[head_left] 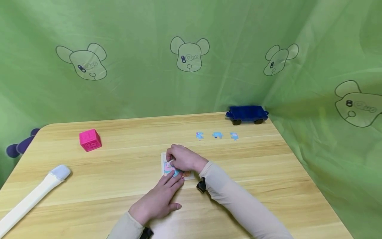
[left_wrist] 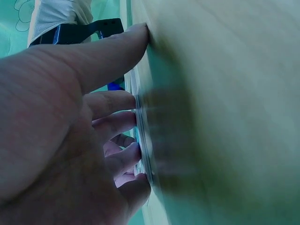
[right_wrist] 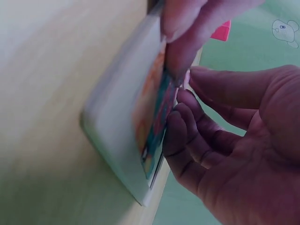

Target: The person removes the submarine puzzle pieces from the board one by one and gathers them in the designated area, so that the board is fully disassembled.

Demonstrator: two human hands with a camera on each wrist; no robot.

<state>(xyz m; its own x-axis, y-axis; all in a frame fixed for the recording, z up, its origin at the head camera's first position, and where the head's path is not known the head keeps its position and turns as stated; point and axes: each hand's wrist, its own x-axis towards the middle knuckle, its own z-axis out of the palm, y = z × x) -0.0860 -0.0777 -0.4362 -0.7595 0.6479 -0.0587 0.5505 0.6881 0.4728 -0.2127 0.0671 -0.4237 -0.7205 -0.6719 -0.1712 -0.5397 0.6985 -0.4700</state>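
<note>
A small jigsaw puzzle board [head_left: 162, 164] with a pale border lies on the wooden table, its picture partly covered by both hands. My left hand [head_left: 157, 201] rests on its near side, fingers extended and pressing on it, the thumb spread onto the tabletop. Over the upper part of the board, my right hand [head_left: 185, 159] has curled fingers and pinches a puzzle piece [right_wrist: 186, 80], of which only a pinkish edge shows. In the right wrist view, orange and blue picture parts [right_wrist: 149, 110] sit inside the border.
Loose blue puzzle pieces [head_left: 217, 135] lie in a row behind the right hand. A dark blue toy wagon [head_left: 247, 114] stands at the back right edge. On the left are a pink cube [head_left: 90, 140] and a white long-handled object [head_left: 35, 196]. Green cloth [head_left: 143, 83] hangs behind.
</note>
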